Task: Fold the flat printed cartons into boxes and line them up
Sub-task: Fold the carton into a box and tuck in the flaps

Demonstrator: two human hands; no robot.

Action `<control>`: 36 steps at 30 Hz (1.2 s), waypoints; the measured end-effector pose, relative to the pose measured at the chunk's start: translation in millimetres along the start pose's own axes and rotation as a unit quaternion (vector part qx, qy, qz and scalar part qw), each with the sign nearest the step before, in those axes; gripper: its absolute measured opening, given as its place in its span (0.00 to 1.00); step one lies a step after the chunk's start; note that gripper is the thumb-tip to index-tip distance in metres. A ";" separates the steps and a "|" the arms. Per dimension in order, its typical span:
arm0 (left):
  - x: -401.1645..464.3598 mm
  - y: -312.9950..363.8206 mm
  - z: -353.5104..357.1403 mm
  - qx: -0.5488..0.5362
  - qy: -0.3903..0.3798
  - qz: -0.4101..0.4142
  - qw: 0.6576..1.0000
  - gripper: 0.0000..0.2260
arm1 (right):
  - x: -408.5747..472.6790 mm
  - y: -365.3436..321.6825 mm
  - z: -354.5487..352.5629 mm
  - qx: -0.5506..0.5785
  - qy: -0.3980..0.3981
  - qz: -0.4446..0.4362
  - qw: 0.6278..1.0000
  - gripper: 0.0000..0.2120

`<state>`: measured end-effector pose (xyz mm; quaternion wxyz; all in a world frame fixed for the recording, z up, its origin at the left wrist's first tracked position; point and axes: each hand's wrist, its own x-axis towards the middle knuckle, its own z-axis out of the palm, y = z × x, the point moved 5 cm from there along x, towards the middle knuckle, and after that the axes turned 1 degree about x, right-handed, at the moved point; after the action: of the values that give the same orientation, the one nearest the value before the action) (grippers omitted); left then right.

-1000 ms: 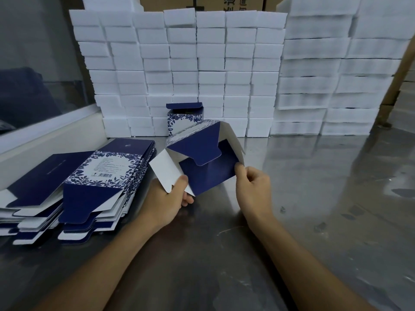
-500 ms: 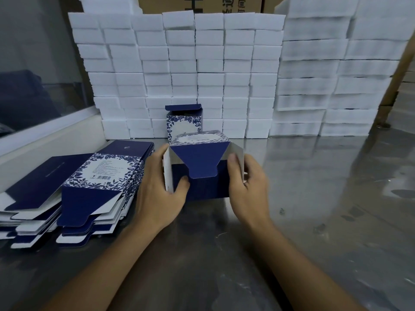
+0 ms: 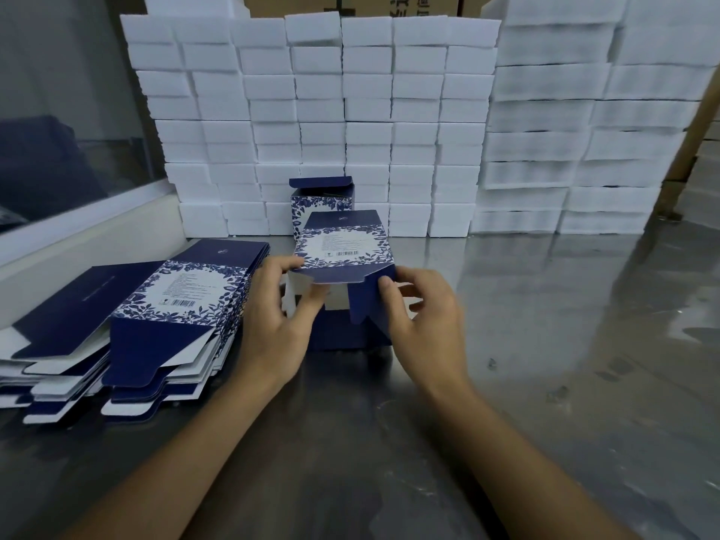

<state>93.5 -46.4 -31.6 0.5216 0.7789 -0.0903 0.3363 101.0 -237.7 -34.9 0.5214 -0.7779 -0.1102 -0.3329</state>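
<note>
Tipped label-up now, blue floral carton, end flaps seemingly untucked.

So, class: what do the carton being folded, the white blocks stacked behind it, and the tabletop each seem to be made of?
Carton: thin printed paperboard, matte; its white inner face and creased flaps show.
White blocks: probably foam or sponge; soft, fuzzy, unprinted faces.
Tabletop: likely stainless steel; grey, shiny, mirrors the stacks.

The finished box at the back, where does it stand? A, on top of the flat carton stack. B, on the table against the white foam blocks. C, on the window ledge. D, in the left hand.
B: the finished box stands upright on the table, right against the white foam blocks.
</note>
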 end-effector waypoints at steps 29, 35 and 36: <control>-0.5 10.2 -6.2 0.137 0.023 0.081 0.987 0.21 | 7.3 21.2 1.3 -0.063 -0.043 0.050 0.996 0.09; 1.7 8.3 -5.9 0.129 0.023 0.073 0.989 0.22 | 5.4 31.0 5.1 -0.055 -0.064 0.097 0.992 0.06; 2.4 7.4 -6.7 0.125 0.026 0.069 0.989 0.22 | 4.0 34.3 7.0 -0.053 -0.080 0.110 0.989 0.05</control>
<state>88.7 -43.3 -23.0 0.3975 0.8213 -0.0875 0.3998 124.6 -247.1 -59.3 0.5022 -0.8360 -0.0475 -0.2160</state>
